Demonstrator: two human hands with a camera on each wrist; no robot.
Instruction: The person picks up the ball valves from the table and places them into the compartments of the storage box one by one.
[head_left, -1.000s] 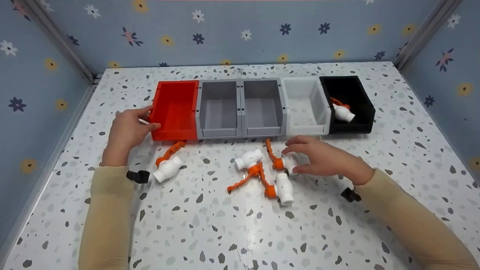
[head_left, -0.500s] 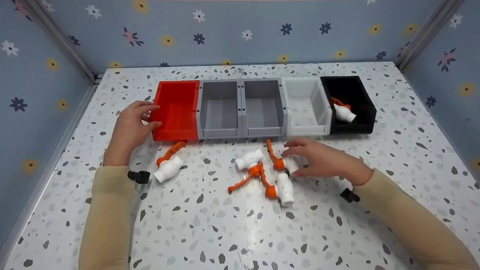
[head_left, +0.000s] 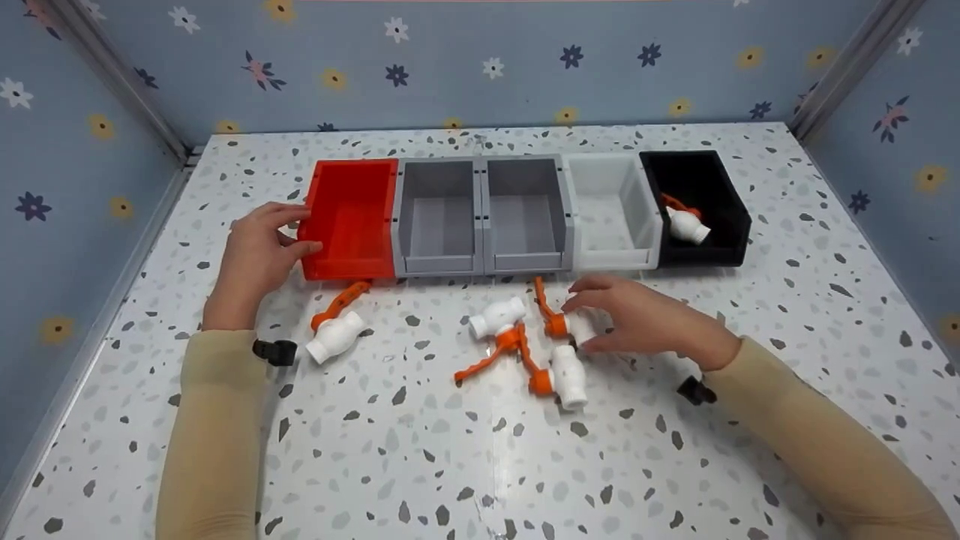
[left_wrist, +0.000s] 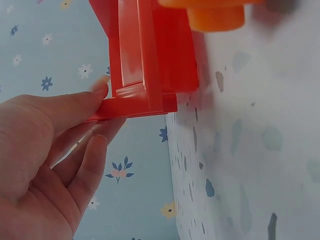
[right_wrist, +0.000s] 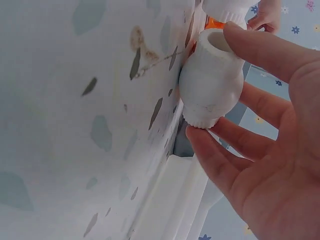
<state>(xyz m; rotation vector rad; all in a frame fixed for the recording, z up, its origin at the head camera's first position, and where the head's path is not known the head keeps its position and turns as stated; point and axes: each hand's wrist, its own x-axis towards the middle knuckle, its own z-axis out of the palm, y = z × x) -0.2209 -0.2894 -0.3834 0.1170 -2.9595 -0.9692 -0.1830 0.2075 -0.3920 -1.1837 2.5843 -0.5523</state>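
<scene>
Bins, head view: a row of five on the speckled white table [head_left: 420,465] — a red plastic bin [head_left: 351,268], two grey plastic bins [head_left: 441,264], a translucent white plastic bin [head_left: 615,259] and a black plastic bin [head_left: 709,256] that holds a white ball valve with an orange lever [head_left: 686,226].
Loose valves, head view: a white plastic valve with an orange lever [head_left: 335,337] lies before the red bin; a second such valve [head_left: 495,319] and a third [head_left: 570,375] lie before the grey bins, their levers crowded close together.
Right hand, head view: the right hand [head_left: 637,319], partly curled, reaches round a fourth white valve [head_left: 580,328], whose orange lever points toward the bins.
Left hand, left wrist view: the left hand [left_wrist: 55,135] pinches the red bin's edge between thumb and fingers; a light, steady hold should suffice, since pulling could shift the row.
Valve ends, right wrist view: the thumb touches the hollow upper end and fingertips meet the ribbed lower end, so the fourth valve sits in a lengthwise pinch; whether its weight is off the table I cannot tell.
Lever clearance, right wrist view: best to firm both ends evenly and raise it straight — the neighbouring valve sits close enough to snag.
</scene>
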